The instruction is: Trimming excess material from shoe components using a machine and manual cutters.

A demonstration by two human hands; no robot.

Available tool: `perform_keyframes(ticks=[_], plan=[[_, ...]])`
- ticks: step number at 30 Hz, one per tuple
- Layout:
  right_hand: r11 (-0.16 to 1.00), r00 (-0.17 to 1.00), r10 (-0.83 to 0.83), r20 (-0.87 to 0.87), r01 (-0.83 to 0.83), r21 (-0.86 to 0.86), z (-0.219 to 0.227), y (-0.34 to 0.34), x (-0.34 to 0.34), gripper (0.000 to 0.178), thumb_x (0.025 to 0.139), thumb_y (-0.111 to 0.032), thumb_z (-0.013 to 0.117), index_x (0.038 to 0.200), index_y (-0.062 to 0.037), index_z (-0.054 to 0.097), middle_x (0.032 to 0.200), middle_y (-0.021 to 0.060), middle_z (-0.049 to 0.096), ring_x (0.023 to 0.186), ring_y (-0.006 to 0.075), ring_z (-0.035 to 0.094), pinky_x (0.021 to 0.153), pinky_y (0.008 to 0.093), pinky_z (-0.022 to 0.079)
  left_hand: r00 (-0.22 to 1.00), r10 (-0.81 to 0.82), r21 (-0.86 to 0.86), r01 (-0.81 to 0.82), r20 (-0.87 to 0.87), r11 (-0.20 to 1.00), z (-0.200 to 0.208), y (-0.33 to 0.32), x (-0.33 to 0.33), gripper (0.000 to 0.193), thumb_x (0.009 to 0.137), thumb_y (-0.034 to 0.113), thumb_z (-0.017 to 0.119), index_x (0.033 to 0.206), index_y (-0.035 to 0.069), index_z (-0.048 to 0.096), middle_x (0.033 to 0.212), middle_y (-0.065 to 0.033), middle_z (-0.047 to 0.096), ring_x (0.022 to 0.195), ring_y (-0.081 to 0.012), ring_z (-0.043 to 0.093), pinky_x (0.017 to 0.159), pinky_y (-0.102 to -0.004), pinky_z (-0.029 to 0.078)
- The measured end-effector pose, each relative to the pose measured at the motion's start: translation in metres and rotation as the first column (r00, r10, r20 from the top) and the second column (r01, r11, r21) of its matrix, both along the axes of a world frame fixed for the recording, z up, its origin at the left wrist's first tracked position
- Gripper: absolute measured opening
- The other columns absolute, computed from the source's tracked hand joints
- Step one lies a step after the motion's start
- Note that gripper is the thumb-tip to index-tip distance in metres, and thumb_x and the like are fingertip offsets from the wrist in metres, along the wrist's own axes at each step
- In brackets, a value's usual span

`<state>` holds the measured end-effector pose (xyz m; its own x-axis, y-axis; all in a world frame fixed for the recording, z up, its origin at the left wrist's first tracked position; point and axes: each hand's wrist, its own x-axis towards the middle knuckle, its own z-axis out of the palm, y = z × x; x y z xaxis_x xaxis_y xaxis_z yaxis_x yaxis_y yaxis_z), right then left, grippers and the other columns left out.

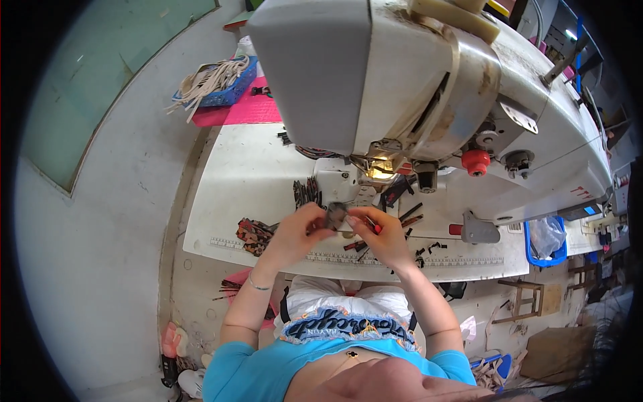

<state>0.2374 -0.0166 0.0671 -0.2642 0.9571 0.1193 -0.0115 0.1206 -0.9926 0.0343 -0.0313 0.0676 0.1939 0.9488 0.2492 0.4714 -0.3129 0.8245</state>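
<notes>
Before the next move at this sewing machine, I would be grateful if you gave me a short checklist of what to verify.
1. Dark piece gripped: ok, in the left hand's fingers, with the right hand's fingertips close by.
2. Hands clear of the lamp area: ok, both are on its near side.
3. Lamp lit: ok.
4. Table tidy beside the right hand: not ok, loose strips lie scattered there.
5. Red item secure at the right hand: cannot tell, mostly hidden.
6. Needle position: cannot tell, too small.
</notes>
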Motion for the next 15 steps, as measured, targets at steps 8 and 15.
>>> perform_keyframes(ticks=[8,15], plan=[[0.996,0.998,-0.046,0.034,0.044,0.073,0.018,0.012,0.008,0.022,0.092,-0.020,0.054,0.083,-0.0009,0.059,0.060,-0.0053,0.048,0.057,0.0004,0.039,0.049,0.0185,0.030,0.929,0.005,-0.183,0.068,0.371,0.981,0.034,0.016,0.049,0.018,0.095,0.019,0.049,0.088,0.002,0.054,0.066,0.0055,0.046,0.060,0.0002,0.037,0.051,-0.0172,0.030],[0.994,0.997,-0.030,-0.072,0.023,-0.104,0.033,0.017,0.005,0.027,0.093,-0.025,0.053,0.077,-0.0040,0.061,0.058,-0.0066,0.049,0.052,0.0009,0.033,0.048,0.0195,0.026,0.903,0.040,-0.137,0.021,0.428,0.990,0.028,0.052,0.055,0.024,0.094,0.022,0.050,0.087,-0.001,0.055,0.067,0.0021,0.049,0.061,-0.0033,0.040,0.054,-0.0199,0.034]])
